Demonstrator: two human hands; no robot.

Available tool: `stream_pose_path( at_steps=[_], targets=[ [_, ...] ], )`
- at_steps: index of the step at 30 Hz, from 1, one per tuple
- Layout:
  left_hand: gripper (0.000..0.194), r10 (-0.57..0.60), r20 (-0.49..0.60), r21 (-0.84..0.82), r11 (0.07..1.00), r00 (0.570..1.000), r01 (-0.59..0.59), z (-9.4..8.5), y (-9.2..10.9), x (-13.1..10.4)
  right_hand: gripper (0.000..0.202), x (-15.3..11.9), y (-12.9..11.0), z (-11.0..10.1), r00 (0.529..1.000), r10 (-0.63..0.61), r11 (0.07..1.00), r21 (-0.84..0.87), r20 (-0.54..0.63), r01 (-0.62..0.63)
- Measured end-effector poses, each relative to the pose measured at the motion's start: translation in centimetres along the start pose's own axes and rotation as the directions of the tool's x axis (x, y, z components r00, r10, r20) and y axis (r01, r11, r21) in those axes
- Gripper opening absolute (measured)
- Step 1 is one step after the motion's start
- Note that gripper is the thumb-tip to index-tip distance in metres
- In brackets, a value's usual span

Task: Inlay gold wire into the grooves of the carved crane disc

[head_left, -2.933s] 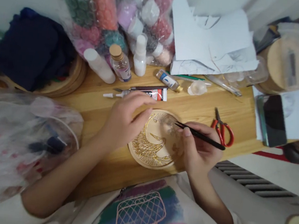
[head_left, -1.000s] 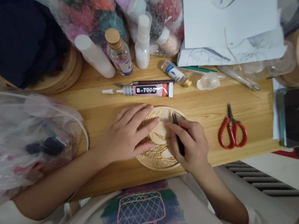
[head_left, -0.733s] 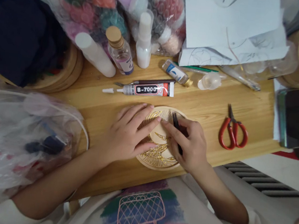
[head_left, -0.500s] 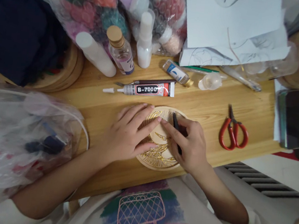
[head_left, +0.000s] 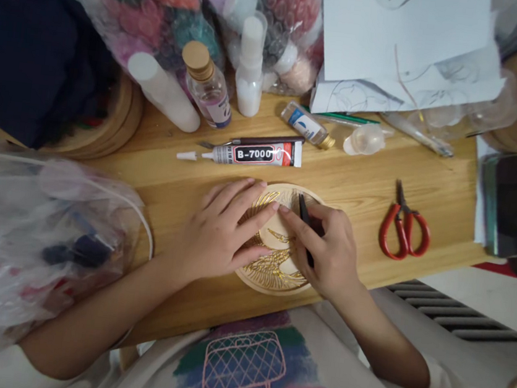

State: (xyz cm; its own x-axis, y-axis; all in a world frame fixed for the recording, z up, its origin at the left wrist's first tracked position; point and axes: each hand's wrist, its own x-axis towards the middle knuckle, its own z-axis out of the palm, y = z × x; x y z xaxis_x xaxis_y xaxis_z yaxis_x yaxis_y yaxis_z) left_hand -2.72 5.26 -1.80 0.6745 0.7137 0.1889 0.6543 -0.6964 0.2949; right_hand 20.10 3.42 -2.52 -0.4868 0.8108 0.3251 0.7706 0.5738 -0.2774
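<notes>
- At mid-frame, flat on the tabletop (head_left: 356, 189), a round wooden disc (head_left: 287, 266), partly covered by both hands; gold wire (head_left: 272, 271) thick along the lower part, with a few strands near the upper edge.
- Over the left side of the disc, the left hand (head_left: 217, 230), palm down, fingers fairly wide, thumb well apart from the index; holding nothing visible.
- Over the right side, the right hand (head_left: 331, 249), fingers bent and narrow around black tweezers (head_left: 304, 211); tips angled toward the upper part of the disc. Impossible to tell of anything pinched between the tips.
- Index fingertips of both hands close together near the middle of the disc.
- Just above the disc, lying sideways, a tube (head_left: 253, 154) marked B-7000, white nozzle toward the left; along its upper edge, a dark tool (head_left: 269, 139).
- Right of centre, well apart from the disc, red-handled pliers (head_left: 405, 211), nose pointing up the frame.
- Upper middle, a corked bottle (head_left: 215, 105) and a spray bottle (head_left: 250, 71), both upright; to the right, a small vial (head_left: 302, 124) on its side.
- Upper right, sheets of paper (head_left: 397, 41); far right, a phone (head_left: 512, 204).
- Upper left, dark cloth (head_left: 40, 63); lower left, a clear plastic bag (head_left: 13, 253).
</notes>
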Motion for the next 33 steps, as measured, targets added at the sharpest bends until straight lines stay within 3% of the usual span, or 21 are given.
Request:
stream_pose_path(
  at_steps=[10,16,33],
  targets=[
    [0.049,-0.014,-0.003,-0.007,1.0,1.0,0.014,0.13,0.05,-0.04,0.037,0.1,0.08,0.03,1.0,0.0,1.0,0.009,0.004,0.0],
    [0.052,-0.025,0.028,-0.047,0.999,0.999,0.027,0.1,-0.02,-0.12,0.048,-0.03,0.08,-0.01,1.0,0.017,0.999,0.034,0.018,-0.017],
    [0.048,-0.018,0.036,0.026,1.0,0.999,0.017,-0.16,0.05,0.09,0.042,-0.06,-0.11,-0.04,1.0,-0.005,1.0,-0.029,0.019,0.005]
  ],
)
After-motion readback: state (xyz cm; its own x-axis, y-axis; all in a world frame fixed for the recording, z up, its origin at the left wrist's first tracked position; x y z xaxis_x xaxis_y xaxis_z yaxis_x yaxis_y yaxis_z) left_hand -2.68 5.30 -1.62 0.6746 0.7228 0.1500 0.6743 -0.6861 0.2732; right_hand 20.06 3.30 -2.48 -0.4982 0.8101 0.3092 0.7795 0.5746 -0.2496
